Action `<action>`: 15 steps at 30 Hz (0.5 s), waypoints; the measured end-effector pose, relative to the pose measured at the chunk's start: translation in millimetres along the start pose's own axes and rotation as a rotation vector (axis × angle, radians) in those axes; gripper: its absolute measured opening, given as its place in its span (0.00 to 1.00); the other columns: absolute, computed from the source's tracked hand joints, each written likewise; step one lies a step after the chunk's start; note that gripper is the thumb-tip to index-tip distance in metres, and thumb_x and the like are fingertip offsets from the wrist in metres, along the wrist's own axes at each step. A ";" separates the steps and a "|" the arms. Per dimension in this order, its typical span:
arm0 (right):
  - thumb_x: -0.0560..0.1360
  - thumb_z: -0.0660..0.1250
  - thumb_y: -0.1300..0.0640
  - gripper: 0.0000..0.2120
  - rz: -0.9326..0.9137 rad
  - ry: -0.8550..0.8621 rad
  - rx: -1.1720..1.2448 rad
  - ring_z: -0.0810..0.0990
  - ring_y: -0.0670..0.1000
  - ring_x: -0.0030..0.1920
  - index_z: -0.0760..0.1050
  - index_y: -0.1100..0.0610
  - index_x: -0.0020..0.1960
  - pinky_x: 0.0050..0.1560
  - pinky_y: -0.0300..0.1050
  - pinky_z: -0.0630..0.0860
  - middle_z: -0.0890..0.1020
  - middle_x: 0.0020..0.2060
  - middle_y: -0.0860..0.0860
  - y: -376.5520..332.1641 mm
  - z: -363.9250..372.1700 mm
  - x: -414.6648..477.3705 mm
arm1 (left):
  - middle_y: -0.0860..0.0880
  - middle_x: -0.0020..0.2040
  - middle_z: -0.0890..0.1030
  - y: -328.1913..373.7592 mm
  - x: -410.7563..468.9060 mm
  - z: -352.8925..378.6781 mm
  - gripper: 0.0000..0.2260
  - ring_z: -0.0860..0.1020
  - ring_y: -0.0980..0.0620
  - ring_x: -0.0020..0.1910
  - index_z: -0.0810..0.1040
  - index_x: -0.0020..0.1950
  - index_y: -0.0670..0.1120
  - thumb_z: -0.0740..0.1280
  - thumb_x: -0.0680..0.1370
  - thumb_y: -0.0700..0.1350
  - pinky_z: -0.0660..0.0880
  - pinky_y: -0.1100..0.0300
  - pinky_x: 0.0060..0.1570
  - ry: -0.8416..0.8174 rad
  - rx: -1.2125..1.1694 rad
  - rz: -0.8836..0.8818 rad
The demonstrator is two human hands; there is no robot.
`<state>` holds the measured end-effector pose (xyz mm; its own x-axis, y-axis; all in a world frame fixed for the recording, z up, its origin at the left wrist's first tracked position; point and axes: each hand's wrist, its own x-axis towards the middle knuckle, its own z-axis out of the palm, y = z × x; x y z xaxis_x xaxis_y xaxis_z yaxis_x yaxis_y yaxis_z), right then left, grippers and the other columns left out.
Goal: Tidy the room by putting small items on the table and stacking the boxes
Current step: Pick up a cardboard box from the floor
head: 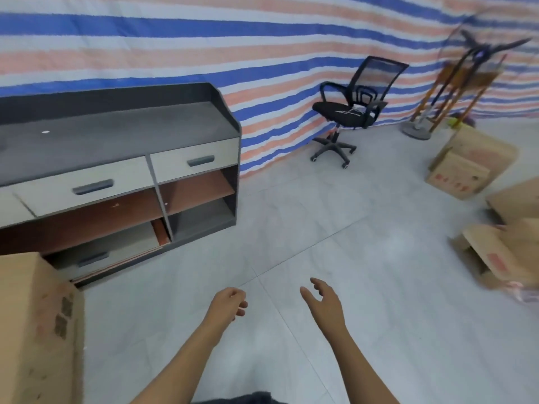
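Both hands hold nothing. The left hand [229, 302] hangs with fingers loosely curled, and the right hand [324, 301] is spread wide with fingers relaxed. Both are over bare grey floor tiles [335, 223], which run open from the hands toward 12 o'clock.

At 9 o'clock, just beside the left forearm, stands a tall cardboard box [35, 330], its near edge upright. At 10 o'clock is the grey table [116, 135], with a raised rim at the back, drawers and open shelves; its right corner edges the open floor.

At 1 o'clock, a black office chair [348, 110] stands by the striped tarp wall [262, 39]. From 2 to 3 o'clock lie three more boxes, well apart from the hands: a far box [472, 164], a middle box [516, 205] and a tipped box [501, 258] with its flaps open.
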<state>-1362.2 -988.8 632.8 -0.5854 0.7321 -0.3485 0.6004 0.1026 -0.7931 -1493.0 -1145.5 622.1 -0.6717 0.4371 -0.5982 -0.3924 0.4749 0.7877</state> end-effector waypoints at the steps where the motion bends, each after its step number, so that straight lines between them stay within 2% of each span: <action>1: 0.73 0.66 0.43 0.25 0.034 0.018 0.020 0.68 0.50 0.66 0.69 0.53 0.67 0.63 0.43 0.65 0.72 0.63 0.51 8.6 -11.6 1.5 | 0.46 0.43 0.79 7.0 7.1 16.0 0.06 0.77 0.51 0.38 0.76 0.47 0.43 0.60 0.80 0.42 0.70 0.62 0.39 -0.041 0.031 -0.004; 3: 0.62 0.64 0.27 0.39 0.097 0.074 0.059 0.68 0.48 0.63 0.69 0.50 0.64 0.62 0.43 0.65 0.72 0.58 0.47 28.1 -28.6 3.2 | 0.45 0.44 0.80 21.9 23.2 41.2 0.06 0.77 0.51 0.38 0.76 0.48 0.43 0.60 0.80 0.42 0.70 0.62 0.39 -0.087 0.075 -0.002; 4: 0.62 0.64 0.27 0.39 0.140 0.099 0.076 0.68 0.48 0.64 0.69 0.50 0.64 0.62 0.43 0.65 0.72 0.57 0.46 39.6 -34.9 7.1 | 0.45 0.44 0.80 29.7 32.3 51.8 0.06 0.77 0.51 0.38 0.76 0.47 0.43 0.60 0.80 0.42 0.70 0.62 0.39 -0.100 0.091 -0.001; 6: 0.73 0.66 0.43 0.25 0.219 0.141 0.088 0.68 0.50 0.66 0.70 0.53 0.66 0.63 0.44 0.65 0.73 0.60 0.49 56.0 -43.2 16.5 | 0.44 0.44 0.80 44.9 48.7 68.0 0.07 0.77 0.50 0.38 0.75 0.45 0.43 0.60 0.80 0.41 0.70 0.61 0.40 -0.119 0.106 0.007; 7: 0.76 0.64 0.48 0.21 0.252 0.158 0.090 0.68 0.50 0.66 0.69 0.55 0.66 0.63 0.44 0.65 0.73 0.62 0.51 62.6 -47.1 22.4 | 0.44 0.44 0.79 52.1 57.3 76.2 0.07 0.76 0.50 0.39 0.75 0.45 0.44 0.60 0.80 0.41 0.71 0.61 0.40 -0.132 0.118 0.006; 13: 0.77 0.63 0.50 0.19 0.330 0.319 0.121 0.68 0.51 0.67 0.70 0.56 0.66 0.64 0.44 0.65 0.73 0.60 0.51 66.3 -75.7 83.0 | 0.42 0.45 0.80 101.1 125.9 123.2 0.06 0.76 0.48 0.40 0.75 0.47 0.42 0.59 0.80 0.41 0.71 0.61 0.40 -0.246 0.197 0.004; 15: 0.77 0.63 0.50 0.20 0.354 0.368 0.131 0.68 0.51 0.67 0.70 0.56 0.67 0.64 0.44 0.65 0.73 0.63 0.53 57.1 -85.4 112.4 | 0.43 0.45 0.80 132.2 157.5 135.1 0.06 0.76 0.49 0.39 0.75 0.46 0.43 0.60 0.80 0.40 0.71 0.61 0.39 -0.288 0.203 0.038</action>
<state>-1347.2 -843.1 591.1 -0.1150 0.8972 -0.4264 0.6401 -0.2614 -0.7225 -1565.8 -910.8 612.1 -0.4677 0.6409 -0.6087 -0.2180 0.5838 0.7821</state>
